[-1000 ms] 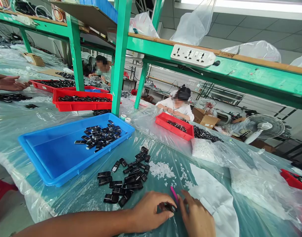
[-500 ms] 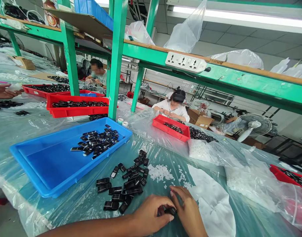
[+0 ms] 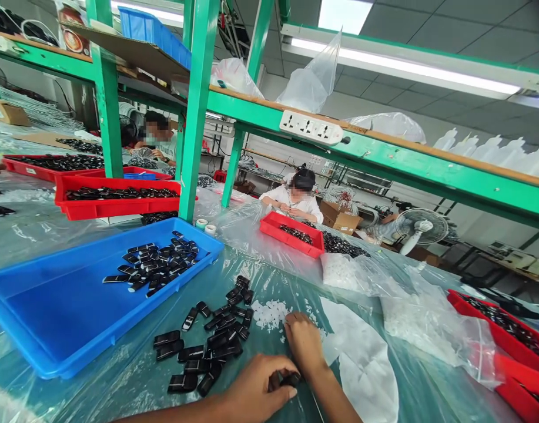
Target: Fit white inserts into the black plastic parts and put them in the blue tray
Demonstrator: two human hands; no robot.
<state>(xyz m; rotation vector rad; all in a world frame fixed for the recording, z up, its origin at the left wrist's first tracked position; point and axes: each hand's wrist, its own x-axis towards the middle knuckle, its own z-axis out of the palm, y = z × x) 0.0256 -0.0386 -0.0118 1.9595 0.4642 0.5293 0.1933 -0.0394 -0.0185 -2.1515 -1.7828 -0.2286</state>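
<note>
My left hand [image 3: 263, 385] is closed around a small black plastic piece [image 3: 290, 379], mostly hidden by the fingers. My right hand [image 3: 303, 342] has its curled fingertips down at the right edge of a scatter of tiny white bits [image 3: 269, 314]; whatever they pinch is hidden. Left of the hands lies a loose pile of flat, shiny black pieces [image 3: 223, 341] on the plastic-covered table. Beyond them a blue tray [image 3: 75, 311] holds more black pieces [image 3: 163, 264] at its far end. A white sheet [image 3: 366, 364] lies beside my right forearm.
Red trays of dark parts stand at the left [image 3: 119, 205], the middle [image 3: 291, 235] and the right [image 3: 507, 346]. Bags of white bits [image 3: 419, 323] lie to the right. A green shelf frame [image 3: 196, 117] rises behind the blue tray. Co-workers [image 3: 295, 197] sit across the table.
My right hand has moved away from the black piece, forward to the white bits. My left hand still holds the piece. The camera view has shifted a little rightward and up.
</note>
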